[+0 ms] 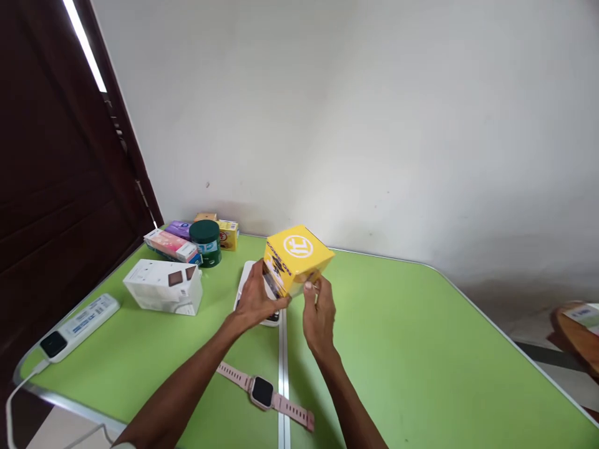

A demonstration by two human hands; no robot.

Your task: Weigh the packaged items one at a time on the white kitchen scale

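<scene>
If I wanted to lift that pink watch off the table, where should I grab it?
Pinch the pink watch by opposite edges of its squarish case, probably best from above: it lies flat, face up, straps stretched out to either side, with nothing covering the case.

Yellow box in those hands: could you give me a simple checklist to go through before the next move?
1. Left grip holding the yellow box: ok, at its left side.
2. Right grip firm on the box: cannot tell; thumb and fingers are at its lower right edge.
3. Box level: not ok, it is tilted.
4. Pink-strapped watch apart from the box: ok, it lies on the green table, closer to the wearer.
5. White device fully in view: not ok, the left hand and box partly hide it.
6. Box contents: cannot tell, the inside does not show.
</scene>
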